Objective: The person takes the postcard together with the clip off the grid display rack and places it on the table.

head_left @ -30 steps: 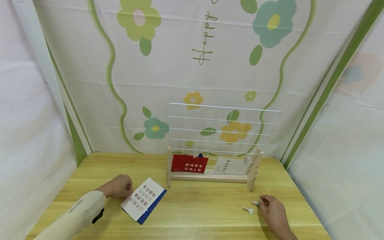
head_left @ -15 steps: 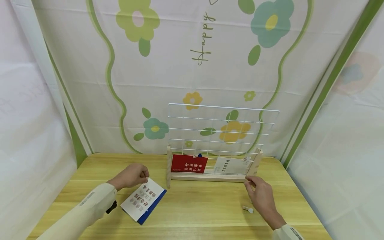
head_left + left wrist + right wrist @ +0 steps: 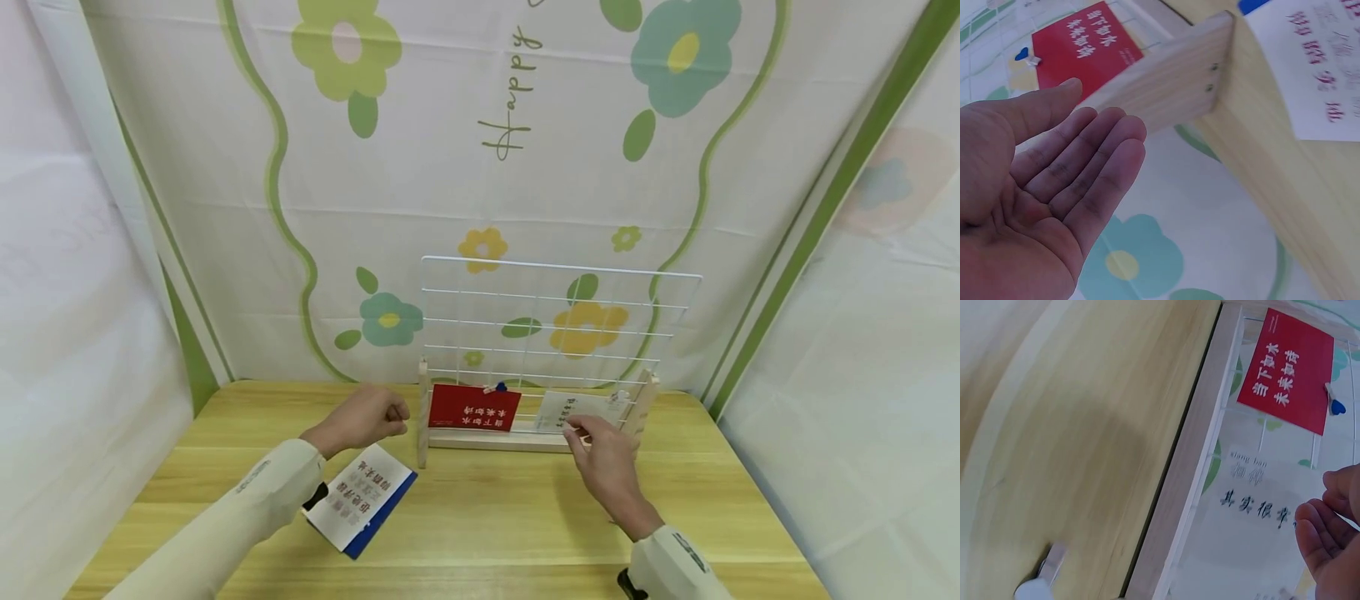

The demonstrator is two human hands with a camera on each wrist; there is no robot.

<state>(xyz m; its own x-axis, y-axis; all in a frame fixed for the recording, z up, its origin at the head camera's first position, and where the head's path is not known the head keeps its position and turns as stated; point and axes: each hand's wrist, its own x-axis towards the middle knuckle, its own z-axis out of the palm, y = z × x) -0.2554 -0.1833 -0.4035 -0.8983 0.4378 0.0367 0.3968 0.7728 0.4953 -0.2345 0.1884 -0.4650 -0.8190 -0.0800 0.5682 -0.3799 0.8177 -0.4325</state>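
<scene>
Both hands have moved inward since a second ago. The left hand [image 3: 363,418], which lay beside the white paper card with red and grey lettering [image 3: 352,500], is now past that card's upper edge, near the left side of the rack of white wire mesh [image 3: 562,266] in a pale wooden stand [image 3: 423,417]. Its thumb stands apart from the fingers, which are gently bent, and the palm holds nothing.

The right hand [image 3: 609,467] has left its earlier place by the small clips at the right of the pale yellow wood-grain worktop [image 3: 487,517] and is now before the off-white card with black lettering [image 3: 553,408], covering part of it. Its thumb and fingers are drawn close together; whether something small is between them, or whether they touch the card, I cannot tell.

One small loose clip with a pale head [image 3: 1044,575] lies on the worktop.

The cards themselves have stayed put: the white one rests on a blue card [image 3: 382,517] left of the rack, while the red card with white lettering [image 3: 476,410], under a clip with a blue heart [image 3: 1336,406], and the off-white one remain low on the mesh.
</scene>
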